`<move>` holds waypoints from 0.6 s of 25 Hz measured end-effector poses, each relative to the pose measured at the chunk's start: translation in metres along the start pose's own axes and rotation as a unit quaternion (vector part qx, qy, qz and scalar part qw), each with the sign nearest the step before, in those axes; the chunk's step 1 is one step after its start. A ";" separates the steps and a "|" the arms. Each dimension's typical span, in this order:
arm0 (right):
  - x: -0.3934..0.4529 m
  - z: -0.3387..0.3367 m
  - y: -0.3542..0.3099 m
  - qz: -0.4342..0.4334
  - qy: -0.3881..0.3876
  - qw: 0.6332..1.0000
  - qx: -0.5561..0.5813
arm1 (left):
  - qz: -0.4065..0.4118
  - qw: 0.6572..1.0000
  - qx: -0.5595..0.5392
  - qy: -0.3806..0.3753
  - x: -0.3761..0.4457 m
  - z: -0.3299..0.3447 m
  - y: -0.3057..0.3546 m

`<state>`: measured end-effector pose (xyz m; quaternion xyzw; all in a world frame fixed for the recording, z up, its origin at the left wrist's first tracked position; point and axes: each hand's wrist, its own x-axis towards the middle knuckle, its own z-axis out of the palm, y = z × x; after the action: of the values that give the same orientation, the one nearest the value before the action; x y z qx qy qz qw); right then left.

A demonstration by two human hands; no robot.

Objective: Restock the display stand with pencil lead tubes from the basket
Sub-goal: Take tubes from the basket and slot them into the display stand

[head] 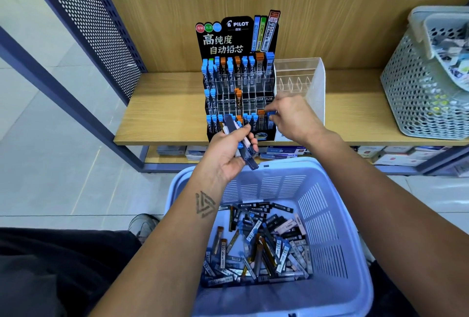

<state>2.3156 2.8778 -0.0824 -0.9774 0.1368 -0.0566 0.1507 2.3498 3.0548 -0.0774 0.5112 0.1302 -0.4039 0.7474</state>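
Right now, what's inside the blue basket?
The blue basket holds a loose pile of pencil lead tubes with blue, orange and pale caps, lying crisscross. The left forearm covers the pile's left edge; tubes underneath and the basket floor are hidden.

Single head-worn wide-angle view, looking forward and steeply down from above person's arms. Blue basket fills lower frame, close beneath lens; display stand on wooden shelf sits centre, near, at arm's reach. Left hand and right hand meet mid-frame. Edges bow with lens distortion; floor at left, grey basket at right margin. No second view.
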 end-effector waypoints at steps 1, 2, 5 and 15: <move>0.000 0.001 0.001 0.004 0.002 1.000 0.008 | -0.002 1.000 0.010 -0.001 0.001 -0.001 -0.001; -0.001 0.000 0.002 0.013 0.002 1.000 0.015 | -0.004 1.000 0.021 -0.005 0.002 -0.001 -0.003; -0.003 -0.009 0.004 0.018 0.017 1.000 0.011 | -0.010 0.998 0.054 -0.040 0.003 -0.004 -0.006; -0.034 -0.038 -0.030 0.035 -0.121 0.908 0.399 | -0.024 0.975 0.182 -0.129 -0.014 -0.003 -0.017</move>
<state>2.2852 2.9047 -0.0397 -0.8295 0.1173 0.0171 0.5458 2.3294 3.0616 -0.0819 0.5787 -0.0310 -0.5008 0.6429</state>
